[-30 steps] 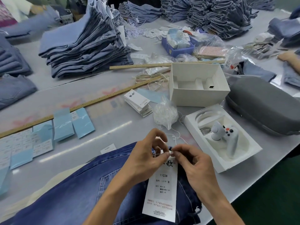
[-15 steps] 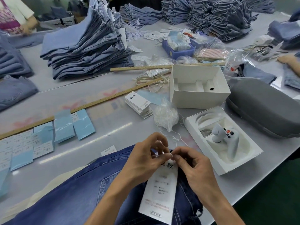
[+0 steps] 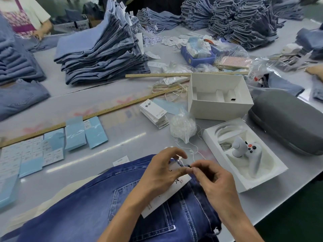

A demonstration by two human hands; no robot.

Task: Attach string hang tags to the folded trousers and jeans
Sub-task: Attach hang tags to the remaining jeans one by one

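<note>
Jeans (image 3: 108, 212) at near table (image 3: 122, 142) edge w/ hang tag (image 3: 167, 194) on top, tag stack (image 3: 154, 111) behind, string bag (image 3: 182, 126) just right of it, controller (image 3: 248, 152) in tray (image 3: 215, 140) further right, folded jeans pile (image 3: 103, 51) far left-rear.

A grey table (image 3: 122, 137) is carrying dark jeans (image 3: 87, 212), pale denim stacks (image 3: 103, 55), two wooden rulers (image 3: 111, 109), blue sleeves (image 3: 95, 131), a tag pile (image 3: 153, 110), white boxes (image 3: 218, 96) and a grey case (image 3: 288, 123)
</note>
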